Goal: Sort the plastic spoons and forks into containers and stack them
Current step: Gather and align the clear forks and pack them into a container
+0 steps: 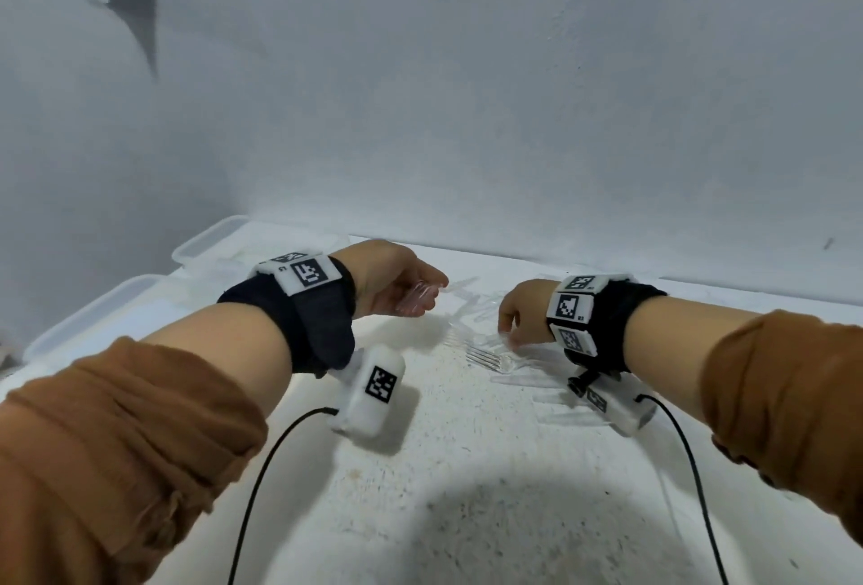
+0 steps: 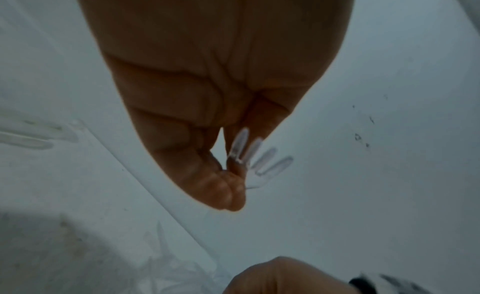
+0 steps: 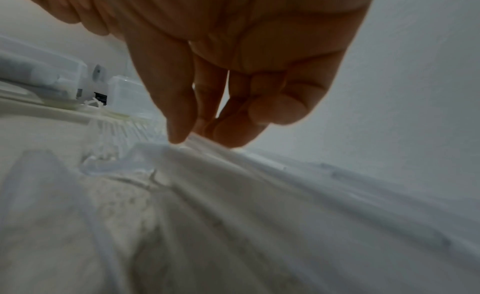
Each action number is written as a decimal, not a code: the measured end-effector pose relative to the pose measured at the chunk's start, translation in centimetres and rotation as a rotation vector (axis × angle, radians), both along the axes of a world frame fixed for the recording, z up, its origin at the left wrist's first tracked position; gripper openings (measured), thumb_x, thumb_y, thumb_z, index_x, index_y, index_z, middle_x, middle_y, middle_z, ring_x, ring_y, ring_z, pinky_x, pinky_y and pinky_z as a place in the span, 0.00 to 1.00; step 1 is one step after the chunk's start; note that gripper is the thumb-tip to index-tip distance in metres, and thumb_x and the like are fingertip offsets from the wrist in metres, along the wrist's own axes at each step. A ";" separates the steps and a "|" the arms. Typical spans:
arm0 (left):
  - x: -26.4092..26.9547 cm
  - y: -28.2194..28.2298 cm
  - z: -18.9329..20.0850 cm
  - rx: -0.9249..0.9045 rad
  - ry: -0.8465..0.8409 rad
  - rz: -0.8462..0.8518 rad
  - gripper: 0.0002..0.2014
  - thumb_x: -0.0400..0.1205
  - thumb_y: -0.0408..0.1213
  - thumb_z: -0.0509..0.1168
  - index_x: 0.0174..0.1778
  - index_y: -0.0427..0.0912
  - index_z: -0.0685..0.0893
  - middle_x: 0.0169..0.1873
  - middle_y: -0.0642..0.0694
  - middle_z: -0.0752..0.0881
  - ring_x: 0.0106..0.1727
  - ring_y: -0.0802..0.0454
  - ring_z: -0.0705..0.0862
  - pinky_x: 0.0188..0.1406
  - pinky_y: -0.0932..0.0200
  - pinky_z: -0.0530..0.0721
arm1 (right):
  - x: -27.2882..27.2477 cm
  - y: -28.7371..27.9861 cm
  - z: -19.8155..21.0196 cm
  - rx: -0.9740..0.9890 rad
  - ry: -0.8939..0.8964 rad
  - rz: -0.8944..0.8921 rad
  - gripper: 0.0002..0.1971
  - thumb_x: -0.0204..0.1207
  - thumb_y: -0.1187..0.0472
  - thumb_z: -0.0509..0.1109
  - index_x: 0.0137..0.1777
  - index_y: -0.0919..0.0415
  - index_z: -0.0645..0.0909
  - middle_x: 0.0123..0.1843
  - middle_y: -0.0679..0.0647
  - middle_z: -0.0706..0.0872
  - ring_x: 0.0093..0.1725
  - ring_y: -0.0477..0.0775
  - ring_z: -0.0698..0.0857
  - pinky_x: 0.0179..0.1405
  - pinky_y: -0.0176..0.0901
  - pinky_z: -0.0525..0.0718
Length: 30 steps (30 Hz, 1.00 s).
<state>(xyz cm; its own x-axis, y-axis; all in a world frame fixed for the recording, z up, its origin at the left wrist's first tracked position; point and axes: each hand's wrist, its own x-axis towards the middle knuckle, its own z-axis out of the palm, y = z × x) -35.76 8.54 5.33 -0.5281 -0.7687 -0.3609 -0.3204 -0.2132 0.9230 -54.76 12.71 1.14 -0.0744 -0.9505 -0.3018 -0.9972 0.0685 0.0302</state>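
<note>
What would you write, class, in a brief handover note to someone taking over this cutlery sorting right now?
Left hand: holds a clear plastic fork, tines showing past the grip.
Right hand: fingertips down on the loose clear cutlery pile on the white table; no firm grip visible.
Containers: far left, contents unclear.
Done: little that shows.
Left: sort the pile, stack the containers.

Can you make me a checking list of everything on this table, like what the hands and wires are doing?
Surface: white speckled tabletop.
Job's things: clear plastic forks loose at centre; clear plastic containers at far left.
Clutter: nothing seen.
Hands: left hand holds a clear plastic fork, tines sticking out; right hand has its fingers down on a clear piece in the pile.
Cables: black cables trail from both wrist cameras.
Surroundings: plain white wall.
</note>
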 end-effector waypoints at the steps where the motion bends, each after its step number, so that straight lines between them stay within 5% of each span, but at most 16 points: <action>1: 0.1 0.1 0.0 0.000 0.026 0.024 0.14 0.81 0.22 0.50 0.43 0.30 0.83 0.32 0.40 0.81 0.31 0.50 0.82 0.28 0.66 0.85 | 0.1 0.1 0.0 0.003 0.015 0.011 0.13 0.75 0.59 0.67 0.59 0.55 0.83 0.50 0.48 0.81 0.49 0.49 0.79 0.41 0.35 0.75; 5: 0.2 1.2 0.1 -0.031 0.092 0.107 0.08 0.80 0.23 0.59 0.48 0.30 0.83 0.34 0.40 0.83 0.30 0.53 0.85 0.34 0.65 0.87 | 0.6 0.1 0.6 -0.005 0.061 0.037 0.13 0.78 0.62 0.62 0.60 0.58 0.82 0.60 0.52 0.84 0.58 0.54 0.82 0.52 0.39 0.77; 8: 0.4 1.7 -0.3 -0.070 0.170 0.095 0.18 0.80 0.14 0.49 0.54 0.32 0.80 0.39 0.40 0.82 0.40 0.51 0.83 0.36 0.68 0.86 | 0.6 0.1 1.6 -0.011 0.166 0.030 0.13 0.81 0.59 0.56 0.55 0.62 0.81 0.54 0.55 0.83 0.49 0.54 0.78 0.48 0.40 0.76; 10: 0.6 1.9 -0.6 -0.112 0.211 0.105 0.16 0.80 0.14 0.53 0.51 0.33 0.82 0.38 0.42 0.83 0.40 0.53 0.82 0.38 0.69 0.85 | 0.1 0.1 2.0 -0.047 0.166 -0.002 0.14 0.81 0.60 0.55 0.54 0.64 0.80 0.53 0.56 0.82 0.46 0.55 0.77 0.46 0.40 0.74; 12: 0.7 2.1 -0.8 -0.141 0.235 0.135 0.11 0.80 0.18 0.60 0.45 0.36 0.85 0.34 0.47 0.85 0.37 0.57 0.84 0.42 0.71 0.86 | -0.7 -0.1 2.1 -0.069 0.138 -0.017 0.14 0.81 0.63 0.54 0.55 0.65 0.80 0.54 0.58 0.84 0.45 0.55 0.76 0.45 0.41 0.74; 16: 0.4 2.0 -1.4 -0.247 0.217 0.224 0.09 0.82 0.34 0.66 0.54 0.35 0.85 0.36 0.48 0.85 0.34 0.61 0.84 0.44 0.72 0.86 | -1.3 -0.4 1.3 -0.043 0.117 -0.024 0.09 0.81 0.59 0.58 0.44 0.62 0.76 0.44 0.54 0.80 0.47 0.56 0.77 0.47 0.42 0.74; 19: 0.2 2.0 -1.7 -0.351 0.157 0.277 0.06 0.83 0.38 0.64 0.51 0.41 0.84 0.34 0.49 0.82 0.35 0.59 0.82 0.44 0.68 0.87 | -0.9 -0.4 0.7 0.028 0.084 0.013 0.15 0.78 0.53 0.66 0.59 0.62 0.82 0.57 0.54 0.85 0.57 0.55 0.82 0.56 0.44 0.78; 21: 0.2 2.0 -1.9 -0.430 0.105 0.271 0.05 0.84 0.39 0.63 0.45 0.49 0.84 0.36 0.53 0.81 0.39 0.58 0.81 0.49 0.63 0.85 | -0.8 -0.7 0.5 0.090 0.057 0.034 0.16 0.76 0.55 0.70 0.61 0.60 0.83 0.58 0.52 0.85 0.53 0.51 0.81 0.55 0.42 0.77; 23: 0.3 1.8 -2.0 -0.515 0.045 0.244 0.08 0.85 0.40 0.60 0.42 0.55 0.82 0.40 0.59 0.82 0.46 0.57 0.81 0.56 0.57 0.82 | -0.6 -1.0 0.4 0.124 0.041 0.047 0.12 0.74 0.57 0.73 0.56 0.59 0.85 0.49 0.51 0.84 0.47 0.49 0.78 0.47 0.39 0.76; 26: 0.2 1.4 -1.9 -0.555 0.070 0.254 0.09 0.86 0.38 0.56 0.45 0.51 0.80 0.40 0.61 0.84 0.46 0.62 0.82 0.66 0.53 0.78 | -0.4 -1.3 0.3 0.027 0.061 0.033 0.06 0.76 0.59 0.66 0.39 0.58 0.78 0.35 0.49 0.77 0.43 0.53 0.76 0.44 0.38 0.74; 30: -0.8 1.5 -1.3 -0.568 0.179 0.300 0.10 0.87 0.35 0.54 0.42 0.52 0.75 0.34 0.55 0.82 0.43 0.56 0.84 0.66 0.48 0.78 | -1.1 -0.9 1.1 -0.112 0.018 -0.056 0.10 0.77 0.57 0.60 0.34 0.56 0.70 0.41 0.52 0.78 0.43 0.56 0.76 0.49 0.43 0.79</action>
